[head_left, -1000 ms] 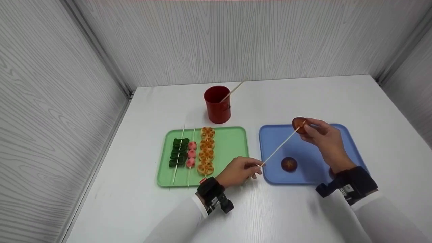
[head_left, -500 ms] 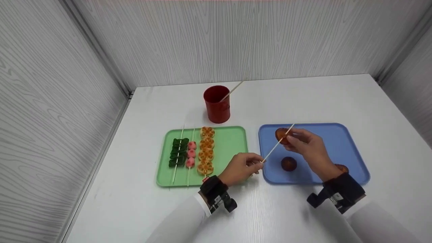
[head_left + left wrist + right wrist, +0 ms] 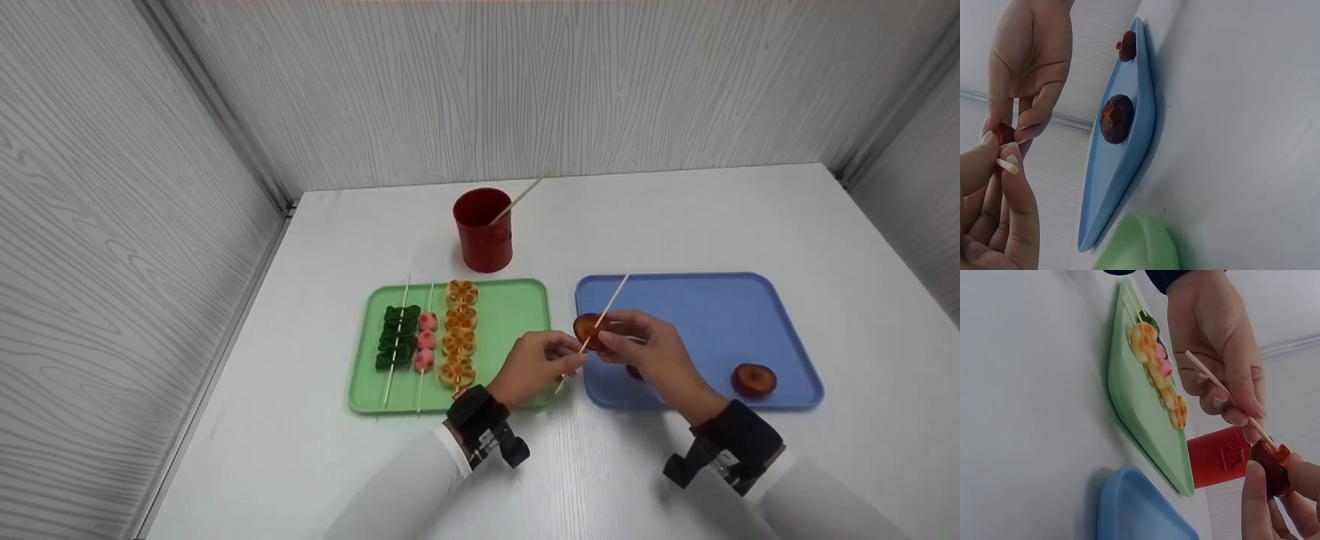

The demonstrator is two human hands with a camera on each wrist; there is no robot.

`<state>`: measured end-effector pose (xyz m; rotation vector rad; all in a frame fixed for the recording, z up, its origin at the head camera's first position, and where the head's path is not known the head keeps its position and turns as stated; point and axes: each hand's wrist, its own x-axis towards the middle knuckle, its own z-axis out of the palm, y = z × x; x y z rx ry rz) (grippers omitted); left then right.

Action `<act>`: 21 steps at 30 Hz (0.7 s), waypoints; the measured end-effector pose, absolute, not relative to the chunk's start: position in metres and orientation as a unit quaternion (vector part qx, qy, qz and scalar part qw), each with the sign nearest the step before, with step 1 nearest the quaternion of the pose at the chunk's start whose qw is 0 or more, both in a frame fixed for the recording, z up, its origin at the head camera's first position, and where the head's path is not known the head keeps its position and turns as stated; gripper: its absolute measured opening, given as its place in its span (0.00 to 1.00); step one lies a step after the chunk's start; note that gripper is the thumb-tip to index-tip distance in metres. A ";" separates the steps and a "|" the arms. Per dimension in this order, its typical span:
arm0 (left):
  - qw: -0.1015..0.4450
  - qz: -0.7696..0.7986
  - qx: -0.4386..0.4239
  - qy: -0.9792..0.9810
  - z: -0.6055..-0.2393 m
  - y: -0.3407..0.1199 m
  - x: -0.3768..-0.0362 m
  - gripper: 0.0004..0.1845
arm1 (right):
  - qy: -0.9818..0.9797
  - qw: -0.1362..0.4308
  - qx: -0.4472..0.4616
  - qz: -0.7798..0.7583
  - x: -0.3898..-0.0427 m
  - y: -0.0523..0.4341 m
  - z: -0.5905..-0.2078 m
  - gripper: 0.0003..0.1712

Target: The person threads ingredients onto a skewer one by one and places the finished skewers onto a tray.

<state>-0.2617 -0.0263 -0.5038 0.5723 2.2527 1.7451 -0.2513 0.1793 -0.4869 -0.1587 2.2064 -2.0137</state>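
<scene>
My left hand (image 3: 534, 367) pinches a thin wooden skewer (image 3: 616, 294) between thumb and fingers, near its lower end. A brown shiitake mushroom (image 3: 588, 331) sits on that skewer, close to the left fingertips. My right hand (image 3: 654, 358) grips the mushroom's edge between thumb and fingers. The skewer slants up and right, its far end sticking out beyond the mushroom. Both hands are above the gap between the trays. On the blue tray (image 3: 697, 307) lie two more mushrooms: one at the right (image 3: 754, 381), and another (image 3: 1116, 119) mostly behind my right hand in the head view.
Left of the blue tray, a green tray (image 3: 514, 304) bears skewers of dark green pieces (image 3: 397, 337), pink balls (image 3: 425, 340) and browned lotus-root-like slices (image 3: 459, 343). Behind it stands a red cup (image 3: 486, 244) with a skewer (image 3: 521, 199) leaning out. Wood-patterned walls surround the white table.
My right hand has slid the mushroom down the skewer, leftward and nearer, to beside my left fingers. The skewer now stands steeper. The right-hand mushroom on the blue tray has come into full view.
</scene>
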 end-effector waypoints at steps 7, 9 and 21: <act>0.104 0.606 0.168 0.770 -0.511 -0.025 -0.263 0.09 | 0.743 0.072 -0.049 -0.664 -0.246 0.170 -0.491 0.25; 0.105 0.605 0.156 0.774 -0.510 -0.025 -0.262 0.10 | 0.736 0.072 -0.050 -0.671 -0.245 0.168 -0.492 0.24; 0.144 0.592 0.196 0.768 -0.516 -0.027 -0.263 0.10 | 0.743 0.063 -0.049 -0.664 -0.250 0.176 -0.497 0.26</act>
